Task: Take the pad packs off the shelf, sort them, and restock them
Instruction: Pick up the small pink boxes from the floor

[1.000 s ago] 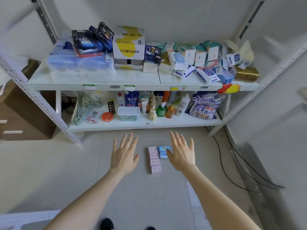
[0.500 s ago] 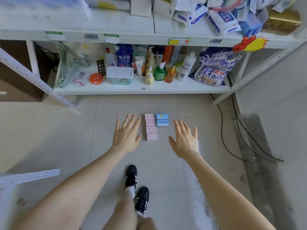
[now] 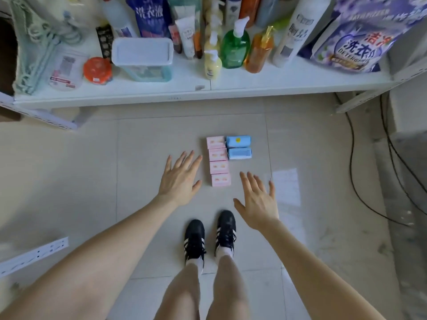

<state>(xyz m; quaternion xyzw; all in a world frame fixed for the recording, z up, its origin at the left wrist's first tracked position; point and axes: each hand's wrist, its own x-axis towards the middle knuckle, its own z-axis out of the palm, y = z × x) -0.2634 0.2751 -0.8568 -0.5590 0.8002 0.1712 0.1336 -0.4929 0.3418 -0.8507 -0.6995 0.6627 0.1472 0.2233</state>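
Note:
Several pink pad packs [image 3: 219,161] lie in a column on the tiled floor, with two blue pad packs [image 3: 238,147] side by side to their right at the far end. My left hand [image 3: 180,176] hovers just left of the pink column with fingers spread, holding nothing. To the right of the column and nearer to me, my right hand [image 3: 258,200] is also spread and empty. Neither hand touches a pack.
The bottom shelf [image 3: 208,88] carries bottles, a green pump bottle [image 3: 235,45], a lidded plastic box [image 3: 143,58], hangers and a detergent bag [image 3: 355,47]. Black cables [image 3: 355,181] trail on the floor at right. My two black shoes [image 3: 210,236] stand below the packs.
The view has tilted down and closer to the floor, so the upper shelf has left the frame. Both open hands have lowered towards the packs, which have not moved.

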